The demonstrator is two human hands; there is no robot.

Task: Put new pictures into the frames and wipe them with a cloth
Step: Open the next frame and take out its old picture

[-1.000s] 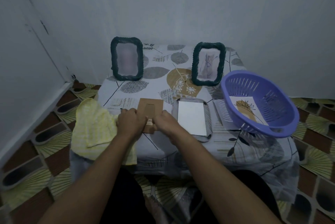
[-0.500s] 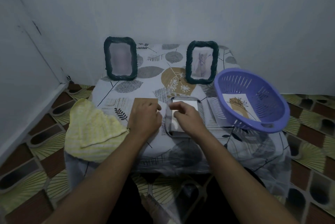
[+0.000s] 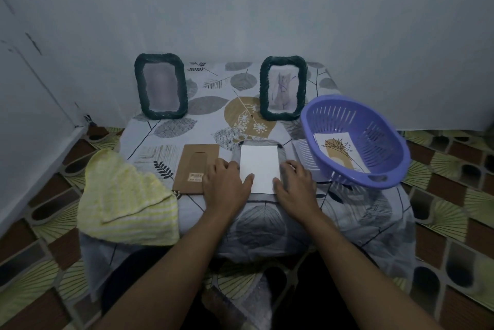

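Table (image 3: 208, 105): low, leaf-print cover, set against the wall.
Cloth (image 3: 125, 196): yellow, folded, on the near-left corner, overhanging the edge. Untouched.
Basket (image 3: 385, 169): purple, at the right side, 1 print (image 3: 338, 150) inside.
2 green frames upright at the back, left frame (image 3: 160, 86) and right frame (image 3: 283, 87). Their pictures are too blurred to read.

Left hand (image 3: 224, 188) and right hand (image 3: 295, 188): apart, both flat with relaxed fingers, 1 on each side of the sheet (image 3: 259, 166). The thumbs touch its near corners. Neither hand grips anything.

Board (image 3: 195, 166): brown backing, lying flat, its right edge under the left hand.

Third frame (image 3: 236, 153): flat mid-table, mostly hidden under the white sheet; only the grey rim shows. Judged step: seating the sheet in the recess before the board goes on.

Risks:
- The sheet appears to overrun the rim on the near side. Pressed in skewed, a corner could crease or catch under the board.
- The overhanging cloth could slide off if nudged.
- The basket sits close to the right forearm. A careless reach could shove it off the table.
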